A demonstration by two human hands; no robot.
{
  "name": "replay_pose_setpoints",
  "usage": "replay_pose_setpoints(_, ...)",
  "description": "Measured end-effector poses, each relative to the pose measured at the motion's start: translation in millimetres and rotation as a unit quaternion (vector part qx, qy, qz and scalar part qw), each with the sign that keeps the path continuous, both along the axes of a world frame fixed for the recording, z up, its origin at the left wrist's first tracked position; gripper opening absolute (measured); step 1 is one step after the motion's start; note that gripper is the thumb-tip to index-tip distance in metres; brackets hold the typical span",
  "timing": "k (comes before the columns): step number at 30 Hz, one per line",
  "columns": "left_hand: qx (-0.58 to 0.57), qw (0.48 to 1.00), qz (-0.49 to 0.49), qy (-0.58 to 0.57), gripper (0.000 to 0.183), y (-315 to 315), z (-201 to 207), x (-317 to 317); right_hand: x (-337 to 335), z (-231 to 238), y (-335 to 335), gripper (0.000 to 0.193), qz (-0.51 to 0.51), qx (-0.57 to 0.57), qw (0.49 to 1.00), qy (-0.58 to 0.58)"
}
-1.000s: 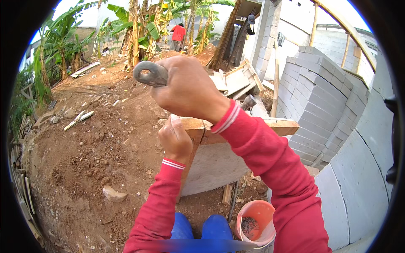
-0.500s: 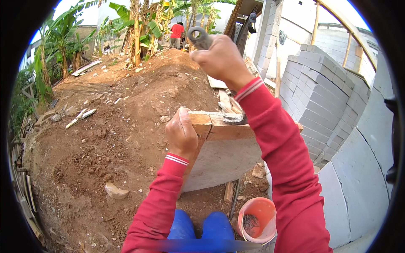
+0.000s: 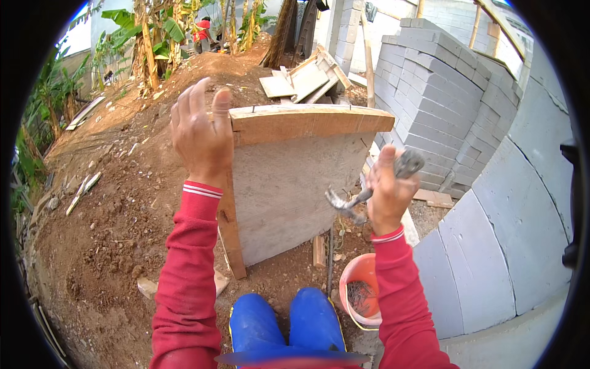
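A wood-framed panel stands on edge before me, its wooden top rail facing up with nails sticking out. My left hand is open at the rail's left corner, fingers stretched upward and palm against or close to the wood; contact is hard to tell. My right hand is closed round the handle of a claw hammer, held right of the panel. The hammer's head points left, in front of the panel's face and below the rail. An orange bucket holding nails stands on the ground below my right hand.
Grey blocks are stacked at the right, beside a grey block wall. Boards lie beyond the panel. Brown soil slopes up at the left toward banana plants. A person in red is far off. My blue boots are below.
The hammer has come off the top rail and down to the right with my right hand. My left hand has loosened from the corner and opened. The view has shifted, showing more of the panel.
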State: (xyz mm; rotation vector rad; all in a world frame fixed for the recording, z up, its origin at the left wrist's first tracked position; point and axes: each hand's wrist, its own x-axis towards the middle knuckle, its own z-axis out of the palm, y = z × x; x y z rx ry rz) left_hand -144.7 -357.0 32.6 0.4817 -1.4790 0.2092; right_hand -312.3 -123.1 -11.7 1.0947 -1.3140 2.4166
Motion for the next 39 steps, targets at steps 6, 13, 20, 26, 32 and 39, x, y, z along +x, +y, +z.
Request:
replay_pose_setpoints(6,-0.093,0.955,0.044,-0.278,0.067,14.1,19.6,-93.1,14.8,-289.9,-46.8,0.036,-0.017,0.219,0.952,-0.211)
replay_pose_setpoints(13,0.07,0.824,0.168,-0.537,0.092,-48.9,7.9,-146.5,80.7,-416.3,20.2,0.042,0.199,0.442,0.819,-0.306)
replay_pose_setpoints(20,0.094,0.848,0.158,-0.498,0.096,-65.3,11.8,-161.0,65.0,-406.0,54.3,0.038,0.435,0.216,0.566,-0.666)
replay_pose_setpoints(26,0.048,0.867,0.146,-0.474,0.099,-23.2,5.9,-147.4,61.5,-381.8,21.1,0.017,0.32,0.361,0.637,-0.601)
replay_pose_setpoints(32,0.021,0.871,0.149,-0.467,0.094,27.0,6.4,-135.4,32.1,-275.4,66.4,0.018,0.221,0.367,0.811,-0.397)
replay_pose_setpoints(39,-0.063,0.886,0.151,-0.435,0.084,67.5,0.8,-123.1,-57.1,-186.2,82.2,0.031,0.22,0.267,0.832,-0.433)
